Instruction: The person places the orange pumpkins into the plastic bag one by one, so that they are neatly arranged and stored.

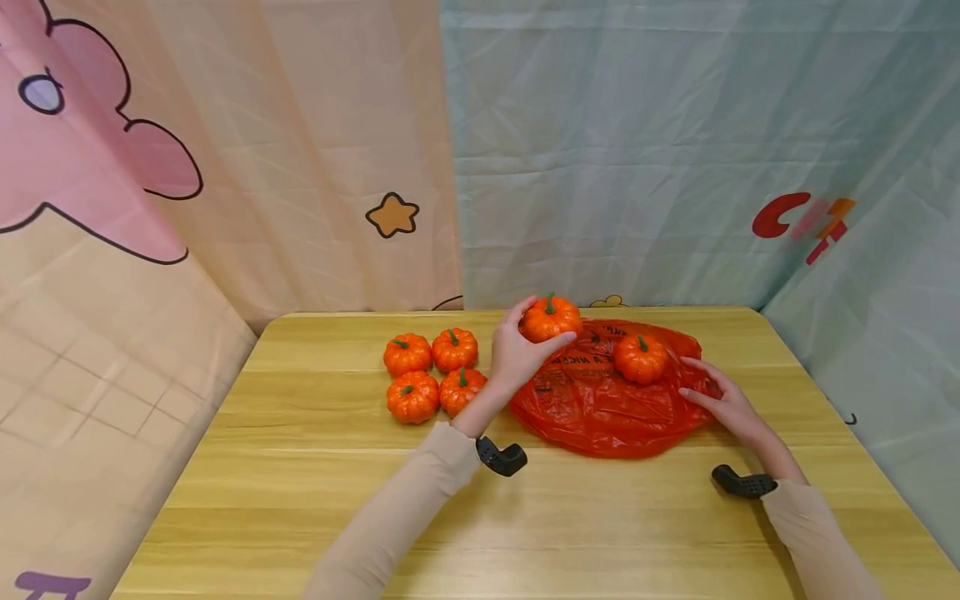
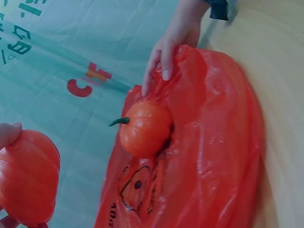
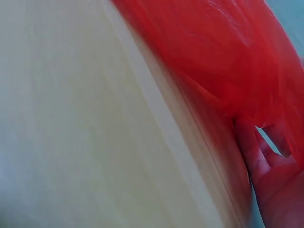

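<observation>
Left hand [image 1: 516,350] grips 1 pumpkin [image 1: 553,320], probably light, stiff and slick, best taken round its ribbed sides; right hand [image 1: 726,402], fingers spread, touches the thin red bag [image 1: 600,421].

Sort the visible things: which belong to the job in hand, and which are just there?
Job, it seems:
held pumpkin, in left hand;
red plastic bag, touched by right hand;
pumpkin on that bag;
four grouped pumpkins.

Just there:
wooden table;
printed curtain;
black wrist devices.
</observation>
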{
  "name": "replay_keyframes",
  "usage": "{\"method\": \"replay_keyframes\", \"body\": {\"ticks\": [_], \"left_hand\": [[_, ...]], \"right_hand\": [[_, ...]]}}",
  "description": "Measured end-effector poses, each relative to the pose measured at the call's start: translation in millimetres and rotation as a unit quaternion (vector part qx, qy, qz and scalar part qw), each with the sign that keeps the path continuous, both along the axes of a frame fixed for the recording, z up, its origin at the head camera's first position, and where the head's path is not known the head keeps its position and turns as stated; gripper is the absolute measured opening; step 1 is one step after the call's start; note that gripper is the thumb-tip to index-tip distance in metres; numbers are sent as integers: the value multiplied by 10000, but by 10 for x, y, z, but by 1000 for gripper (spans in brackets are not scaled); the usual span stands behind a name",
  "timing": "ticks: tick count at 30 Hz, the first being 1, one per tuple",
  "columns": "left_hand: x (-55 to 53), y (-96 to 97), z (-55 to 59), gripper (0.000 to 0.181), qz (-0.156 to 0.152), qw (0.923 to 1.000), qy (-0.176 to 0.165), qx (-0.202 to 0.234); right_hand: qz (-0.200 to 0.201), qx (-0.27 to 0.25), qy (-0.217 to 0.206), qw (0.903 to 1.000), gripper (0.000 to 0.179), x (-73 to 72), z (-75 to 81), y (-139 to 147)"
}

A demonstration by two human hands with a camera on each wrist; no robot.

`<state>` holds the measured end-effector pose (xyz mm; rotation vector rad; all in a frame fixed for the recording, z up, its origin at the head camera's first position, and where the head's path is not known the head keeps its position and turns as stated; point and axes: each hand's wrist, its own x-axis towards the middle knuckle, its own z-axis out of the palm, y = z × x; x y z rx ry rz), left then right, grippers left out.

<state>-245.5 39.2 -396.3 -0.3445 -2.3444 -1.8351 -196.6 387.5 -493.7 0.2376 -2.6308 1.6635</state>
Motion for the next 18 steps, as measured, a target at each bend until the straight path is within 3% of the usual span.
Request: {"method": "replay_keyframes", "body": {"ticks": [11,18], "left_hand": [[-18,308,-232,77,73,9956,-220,-907],[-39,496,-291,78,30,9950,-223,-974]], "right_hand": [[48,-77,65,9999,56,-6,-3,0],[123,-191,84,9997,55,-8,-24,4]]}}
